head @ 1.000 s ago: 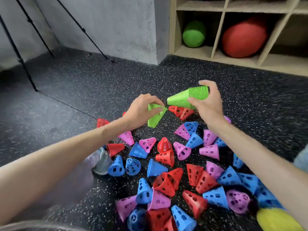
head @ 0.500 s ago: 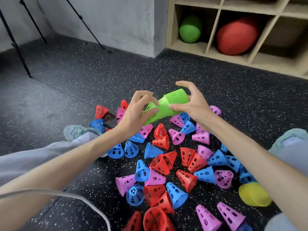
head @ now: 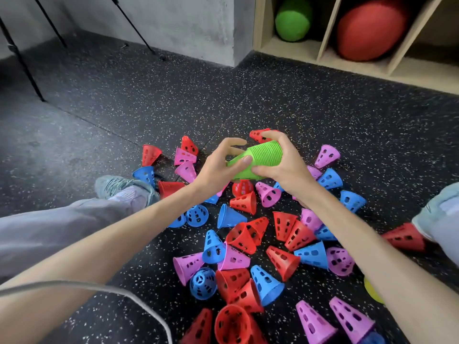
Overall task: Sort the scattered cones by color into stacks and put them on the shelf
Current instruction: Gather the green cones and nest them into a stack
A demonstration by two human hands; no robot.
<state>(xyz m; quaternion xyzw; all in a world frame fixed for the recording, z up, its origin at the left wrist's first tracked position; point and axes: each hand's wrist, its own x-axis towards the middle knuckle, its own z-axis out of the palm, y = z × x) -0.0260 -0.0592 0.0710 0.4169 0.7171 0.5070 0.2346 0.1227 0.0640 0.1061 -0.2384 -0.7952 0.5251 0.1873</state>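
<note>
Item: green stack [head: 258, 160] of nested cones, held above the floor at centre frame, slightly above the middle.

Axis: long axis runs from lower left to upper right in the frame, narrow tip toward the lower left, ribbed wide rims toward the upper right.

Right hand [head: 285, 167]: wrapped round the wide ribbed end, fingers [head: 273, 137] curled over the top, thumb underneath; it carries the stack.

Left hand [head: 218, 167]: at the narrow end, thumb pressed on the near side of the tip cone, other fingers arched over the far side (it appears to be seating the outermost green cone onto the stack). Both hands touch the stack; neither is free.

Remaining stock on the floor [head: 99, 90]: red cones [head: 244, 235], blue cones [head: 267, 285] and pink cones [head: 187, 266], scattered and unsorted, below and around the hands; no loose green cone shows. A yellow object [head: 371, 291] sits partly hidden at the right forearm.

Shelf [head: 325, 58]: upper right of the frame, well apart from the hands, its cubbies holding a green ball [head: 293, 19] and a red ball [head: 370, 29].

Judgement: the wide end already points toward the shelf and the right hand is the nearer one, so the stack would likely go up and to the right.
</note>
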